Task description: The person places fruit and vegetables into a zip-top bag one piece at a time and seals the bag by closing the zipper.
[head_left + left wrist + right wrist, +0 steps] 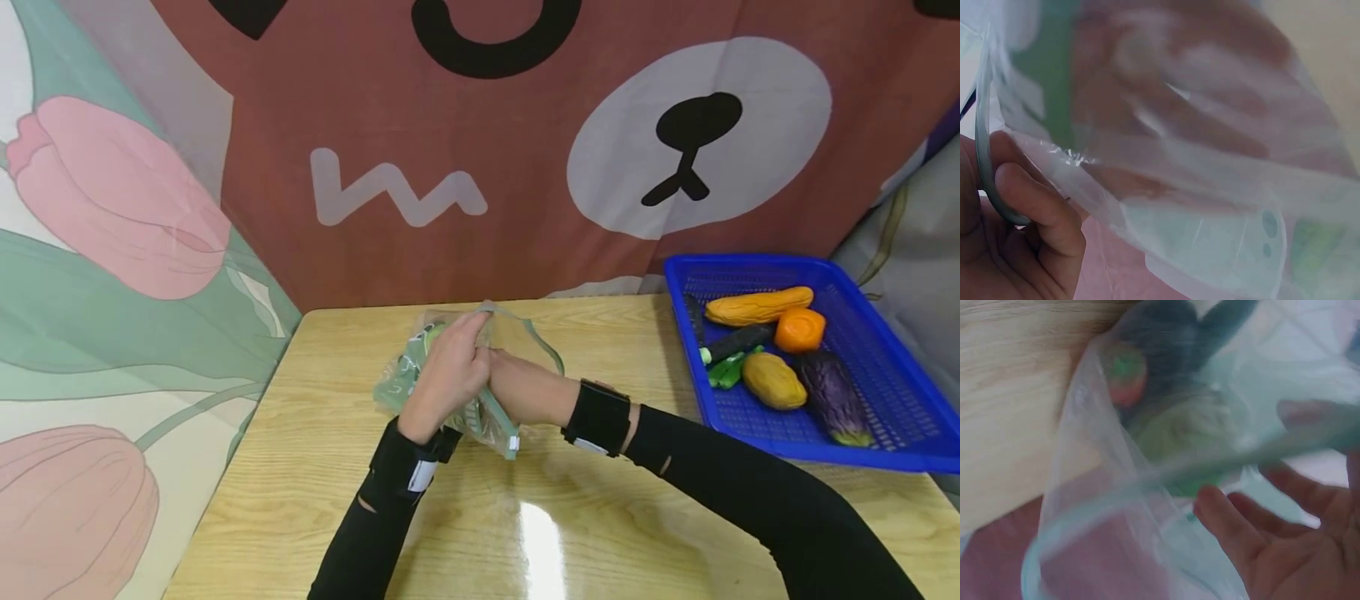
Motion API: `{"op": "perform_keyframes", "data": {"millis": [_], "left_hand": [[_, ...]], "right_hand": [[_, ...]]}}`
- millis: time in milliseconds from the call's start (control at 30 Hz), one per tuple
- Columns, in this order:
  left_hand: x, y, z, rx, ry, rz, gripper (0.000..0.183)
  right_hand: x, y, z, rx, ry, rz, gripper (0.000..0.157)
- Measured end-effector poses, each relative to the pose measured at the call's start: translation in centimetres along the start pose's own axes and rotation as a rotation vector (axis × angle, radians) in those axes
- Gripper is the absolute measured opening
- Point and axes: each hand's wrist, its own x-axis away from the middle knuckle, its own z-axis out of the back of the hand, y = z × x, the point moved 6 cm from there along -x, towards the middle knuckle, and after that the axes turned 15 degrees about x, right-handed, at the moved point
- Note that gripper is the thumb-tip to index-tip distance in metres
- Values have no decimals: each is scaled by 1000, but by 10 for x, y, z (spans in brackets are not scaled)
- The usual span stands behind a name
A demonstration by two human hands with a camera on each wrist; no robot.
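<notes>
A clear plastic zip bag point(392, 390) with green print and a green rim stands near the back of the table. My left hand point(450, 367) grips its rim; in the left wrist view the thumb and fingers point(1047, 212) curl around the green edge. My right hand point(528, 387) reaches into the bag's mouth and shows blurred through the plastic in the left wrist view. Its fingers point(1229, 525) are spread and loosely bent, near a round pale-green item point(1182, 434). Also inside are a small red item with a green top point(1125, 375) and a dark item point(1163, 337).
At the right a blue plastic basket point(892, 333) holds a long orange-yellow vegetable point(757, 307), an orange fruit point(800, 330), a yellow oval one point(774, 381), an eggplant point(831, 392) and dark and green pieces. A printed cloth point(525, 233) hangs behind the wooden table point(300, 500).
</notes>
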Motion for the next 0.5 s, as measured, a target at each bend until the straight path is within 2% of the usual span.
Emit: {"op": "perform_keyframes", "data": {"millis": [200,400,500], "left_hand": [[2,-3,0,12,-11,51,49],[1,-5,2,0,-23,74,47],[1,-7,2,6,-22,83,47]], "right_hand": [[30,-3,23,136,54,63,34],[54,6,55,165,183,47,33],[66,15,71,157,219,12,32]]}}
